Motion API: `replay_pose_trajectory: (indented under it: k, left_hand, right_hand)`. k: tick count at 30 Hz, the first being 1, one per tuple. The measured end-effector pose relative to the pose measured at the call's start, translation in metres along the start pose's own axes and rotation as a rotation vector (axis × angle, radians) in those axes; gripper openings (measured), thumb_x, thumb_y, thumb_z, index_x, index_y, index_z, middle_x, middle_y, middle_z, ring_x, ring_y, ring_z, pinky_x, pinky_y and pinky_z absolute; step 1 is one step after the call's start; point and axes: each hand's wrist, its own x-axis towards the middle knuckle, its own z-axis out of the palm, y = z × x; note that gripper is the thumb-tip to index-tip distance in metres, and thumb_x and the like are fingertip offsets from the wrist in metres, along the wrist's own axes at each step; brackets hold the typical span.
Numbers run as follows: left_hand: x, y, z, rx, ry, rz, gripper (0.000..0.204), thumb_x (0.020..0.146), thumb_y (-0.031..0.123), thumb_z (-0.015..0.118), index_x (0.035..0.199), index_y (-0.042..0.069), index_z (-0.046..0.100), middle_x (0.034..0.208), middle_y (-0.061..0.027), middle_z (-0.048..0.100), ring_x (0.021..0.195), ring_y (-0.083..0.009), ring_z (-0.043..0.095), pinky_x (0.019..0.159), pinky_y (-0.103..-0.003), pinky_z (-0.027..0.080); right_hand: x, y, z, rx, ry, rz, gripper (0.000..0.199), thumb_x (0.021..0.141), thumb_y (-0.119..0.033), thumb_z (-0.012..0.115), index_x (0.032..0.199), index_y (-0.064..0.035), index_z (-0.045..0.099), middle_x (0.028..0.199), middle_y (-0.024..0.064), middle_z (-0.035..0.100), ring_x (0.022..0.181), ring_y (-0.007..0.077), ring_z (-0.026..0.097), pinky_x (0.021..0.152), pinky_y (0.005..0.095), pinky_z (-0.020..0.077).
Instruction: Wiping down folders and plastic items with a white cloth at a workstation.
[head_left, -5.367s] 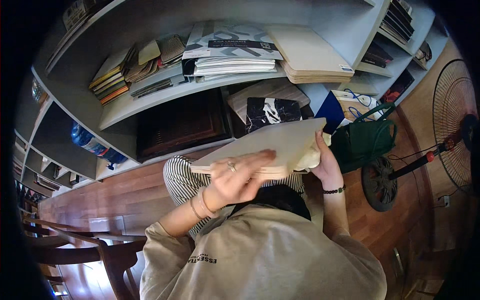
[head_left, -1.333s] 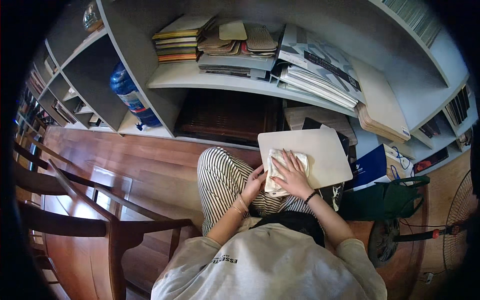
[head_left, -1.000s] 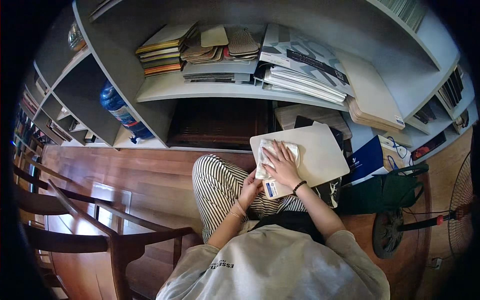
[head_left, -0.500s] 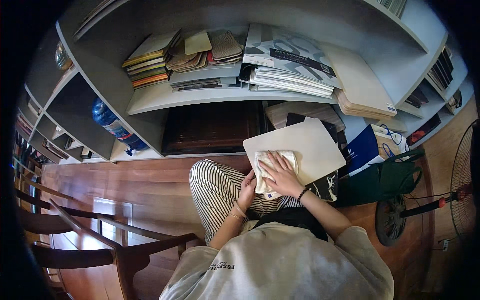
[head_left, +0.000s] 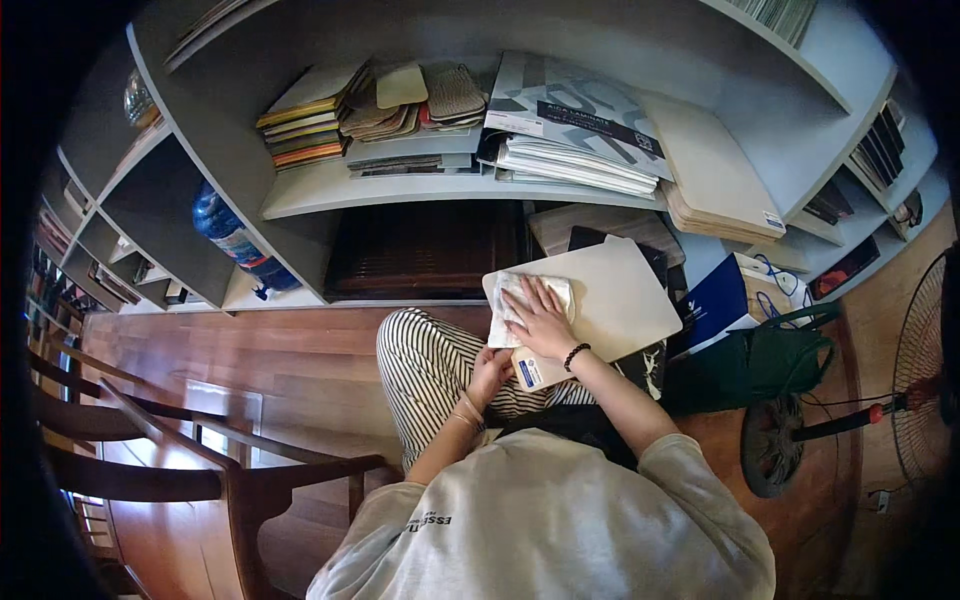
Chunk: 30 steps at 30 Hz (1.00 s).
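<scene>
A cream-coloured sample board (head_left: 630,300) with rounded corners lies slanted over my lap. My left hand (head_left: 490,375) is closed on its near left edge, where a small blue-and-white label shows. A folded white cloth (head_left: 504,325) rests flat on the board's left part. On top of the cloth, my right hand (head_left: 541,320) lies palm down with its fingers stretched out and a little apart. A dark marble-patterned board (head_left: 650,370) shows partly beneath the board's right side.
Ahead stands a grey shelf (head_left: 390,193) with stacked sample books (head_left: 305,115), a laminate catalogue (head_left: 570,110) and more cream boards (head_left: 725,170). A green bag (head_left: 750,365) and a standing fan (head_left: 775,445) are at the right. A wooden chair (head_left: 240,500) stands at the left.
My right hand and the cloth have slid left and up across the board, uncovering the label at the near corner. The left hand still grips the edge.
</scene>
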Motion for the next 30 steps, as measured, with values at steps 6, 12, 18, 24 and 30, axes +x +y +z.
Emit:
replay_pose_trajectory:
  k: [6, 12, 18, 24, 30]
  left_hand:
    - [0.002, 0.002, 0.001, 0.034, -0.014, 0.043, 0.041, 0.095, 0.004, 0.049, 0.136, 0.006, 0.046, 0.119, -0.0057, 0.061, 0.098, -0.0156, 0.064, 0.080, -0.027, 0.055]
    - [0.002, 0.006, 0.014, -0.019, -0.047, 0.030, 0.045, 0.094, 0.004, 0.050, 0.138, 0.007, 0.044, 0.120, -0.0061, 0.061, 0.100, -0.0163, 0.064, 0.080, -0.027, 0.056]
    - [0.001, 0.001, -0.004, 0.102, 0.036, -0.127, 0.038, 0.092, 0.002, 0.053, 0.130, 0.004, 0.050, 0.116, -0.0071, 0.062, 0.096, -0.0166, 0.065, 0.077, -0.027, 0.057]
    - [0.004, -0.005, -0.015, 0.021, 0.026, -0.100, 0.029, 0.091, -0.002, 0.052, 0.120, 0.000, 0.053, 0.112, -0.0100, 0.063, 0.090, -0.0180, 0.066, 0.075, -0.029, 0.058]
    - [0.002, 0.005, -0.003, 0.058, 0.064, -0.034, 0.027, 0.091, -0.003, 0.051, 0.118, -0.001, 0.054, 0.111, -0.0100, 0.063, 0.089, -0.0194, 0.066, 0.076, -0.029, 0.057]
  right_hand:
    - [-0.043, -0.006, -0.010, 0.089, -0.078, -0.067, 0.058, 0.097, -0.047, 0.040, 0.151, -0.0286, 0.026, 0.160, 0.0101, 0.006, 0.147, 0.0330, 0.005, 0.117, 0.0472, 0.0051]
    - [-0.046, -0.004, -0.014, 0.089, -0.101, -0.055, 0.057, 0.097, -0.046, 0.040, 0.150, -0.0289, 0.028, 0.160, 0.0098, 0.007, 0.147, 0.0333, 0.006, 0.117, 0.0471, 0.0058]
    - [-0.006, -0.008, -0.006, 0.074, -0.040, -0.035, 0.056, 0.097, -0.047, 0.041, 0.149, -0.0279, 0.031, 0.159, 0.0101, 0.010, 0.146, 0.0337, 0.009, 0.117, 0.0477, 0.0073]
    - [0.010, -0.010, 0.000, 0.044, 0.009, -0.033, 0.057, 0.096, -0.049, 0.042, 0.148, -0.0279, 0.032, 0.159, 0.0098, 0.011, 0.146, 0.0336, 0.009, 0.117, 0.0487, 0.0085]
    - [-0.016, -0.015, -0.011, 0.110, -0.069, -0.067, 0.057, 0.094, -0.046, 0.048, 0.148, -0.0306, 0.033, 0.160, 0.0091, 0.010, 0.146, 0.0341, 0.010, 0.117, 0.0478, 0.0094]
